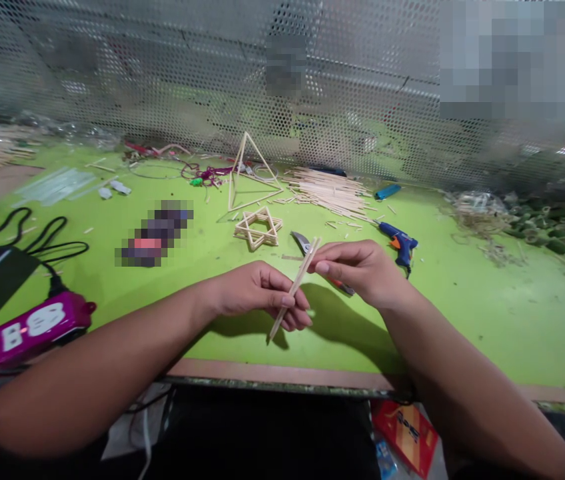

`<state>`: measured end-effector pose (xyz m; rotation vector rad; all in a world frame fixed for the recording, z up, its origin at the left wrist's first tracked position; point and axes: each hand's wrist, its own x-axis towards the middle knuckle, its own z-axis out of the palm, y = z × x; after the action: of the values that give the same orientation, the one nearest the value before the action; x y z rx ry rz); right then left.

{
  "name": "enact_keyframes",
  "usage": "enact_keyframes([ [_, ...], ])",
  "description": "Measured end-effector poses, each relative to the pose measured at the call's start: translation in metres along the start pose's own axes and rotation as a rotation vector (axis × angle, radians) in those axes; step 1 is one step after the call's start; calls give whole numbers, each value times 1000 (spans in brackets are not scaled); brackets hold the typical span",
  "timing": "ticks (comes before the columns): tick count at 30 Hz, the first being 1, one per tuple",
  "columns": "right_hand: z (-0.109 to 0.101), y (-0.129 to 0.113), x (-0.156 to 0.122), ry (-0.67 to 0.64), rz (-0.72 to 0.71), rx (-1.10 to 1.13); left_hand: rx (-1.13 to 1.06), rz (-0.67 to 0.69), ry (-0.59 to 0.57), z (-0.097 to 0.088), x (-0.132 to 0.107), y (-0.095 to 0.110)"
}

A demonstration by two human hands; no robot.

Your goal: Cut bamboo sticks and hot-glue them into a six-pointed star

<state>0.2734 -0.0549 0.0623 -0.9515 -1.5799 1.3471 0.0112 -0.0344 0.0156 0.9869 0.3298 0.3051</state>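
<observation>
A few thin wooden sticks (298, 281) lie together in a slanting bundle above the near part of the table. My left hand (250, 290) grips them near the lower end, thumb on top. At the upper end, the fingers of my right hand (362, 267) are closed on the sticks. Partly behind my right hand lie pruning shears (300, 241), blade and an orange-red handle end showing. A six-pointed star of stacked sticks (251, 244) rests just beyond my hands. Behind it stands a pyramid-shaped stick frame (264, 162).
A blue glue gun (403, 245) lies right of the shears. Loose sticks (330, 190) are heaped at the back, near a perforated metal screen (187, 80). A magenta power strip (32, 331) with black cables sits left. Green cut pieces (557, 227) are piled far right.
</observation>
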Motion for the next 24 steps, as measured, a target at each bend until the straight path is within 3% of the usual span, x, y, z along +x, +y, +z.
enact_keyframes([
  [4, 0, 3, 1, 87, 38, 44, 1, -14, 24, -2, 0, -1],
  [11, 3, 5, 1, 126, 92, 38, -5, -55, 3, -3, -1, -4],
  [19, -10, 6, 2, 232, 25, 42, -19, -136, -1, -4, -3, -5],
  [24, -17, 7, 1, 228, -11, 55, -19, -149, 16, -4, -3, -5],
])
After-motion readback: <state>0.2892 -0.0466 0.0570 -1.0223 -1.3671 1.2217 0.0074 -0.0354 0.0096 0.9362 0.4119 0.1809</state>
